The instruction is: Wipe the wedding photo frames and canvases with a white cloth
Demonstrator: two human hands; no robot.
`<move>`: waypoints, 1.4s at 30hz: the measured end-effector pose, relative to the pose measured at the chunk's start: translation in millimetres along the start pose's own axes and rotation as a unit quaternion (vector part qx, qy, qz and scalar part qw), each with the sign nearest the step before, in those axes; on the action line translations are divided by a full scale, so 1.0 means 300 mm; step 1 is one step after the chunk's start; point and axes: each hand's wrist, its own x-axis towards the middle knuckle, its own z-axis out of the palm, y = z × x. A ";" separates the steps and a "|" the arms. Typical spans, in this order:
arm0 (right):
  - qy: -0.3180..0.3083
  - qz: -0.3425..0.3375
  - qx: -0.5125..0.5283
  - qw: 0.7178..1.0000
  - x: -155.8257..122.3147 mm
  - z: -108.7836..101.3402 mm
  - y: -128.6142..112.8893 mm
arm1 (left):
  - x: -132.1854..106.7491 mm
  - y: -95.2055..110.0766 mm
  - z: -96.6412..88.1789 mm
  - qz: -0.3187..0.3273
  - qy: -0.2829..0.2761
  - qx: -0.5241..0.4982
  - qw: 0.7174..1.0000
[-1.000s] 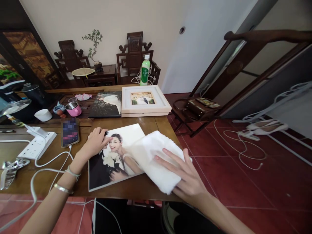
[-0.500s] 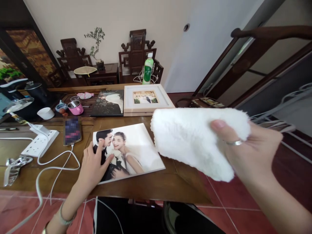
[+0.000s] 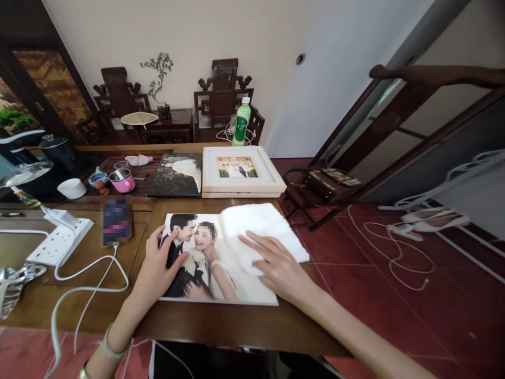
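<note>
Glossy wedding-portrait panel lying flat near the front edge of the wooden bench, its upper-right part covered by a folded white plush cloth set toward 2 o'clock. The hands are apart: the left hand rests spread on the panel's 9 o'clock edge; the right hand lies with fingers extended on the cloth. Wiping appears under way and unfinished; the left and lower portions lie outside the cloth, and whether they are already wiped cannot be told. Counted outward from the panel: one cloth; one dark bridal print at 11 o'clock; one white-framed photograph at 12 to 1, possibly two frames stacked; one green-labelled bottle beyond it at 12; one smartphone and one pink mug at 10; one power strip at 9.
</note>
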 end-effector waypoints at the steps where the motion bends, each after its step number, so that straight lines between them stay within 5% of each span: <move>1: -0.007 0.000 0.009 1.000 -0.008 0.022 -0.003 | 0.000 0.001 -0.002 0.006 -0.004 0.001 1.000; 12: -0.038 0.094 0.040 0.994 0.019 0.040 0.055 | 0.013 0.014 -0.017 0.055 -0.056 -0.023 0.997; 18: -0.098 0.080 0.022 0.992 0.076 0.064 0.104 | 0.020 0.012 -0.013 0.071 -0.067 -0.028 0.995; 29: -0.072 0.074 0.021 0.994 0.082 0.078 0.117 | 0.022 0.038 0.000 0.046 -0.089 0.049 0.994; 34: -0.096 0.042 0.001 0.995 0.046 0.040 0.039 | 0.023 0.022 0.009 0.026 -0.070 0.009 0.997; 42: -0.114 -0.031 0.065 0.991 -0.090 -0.116 -0.168 | 0.027 0.016 0.009 0.037 -0.070 0.000 0.997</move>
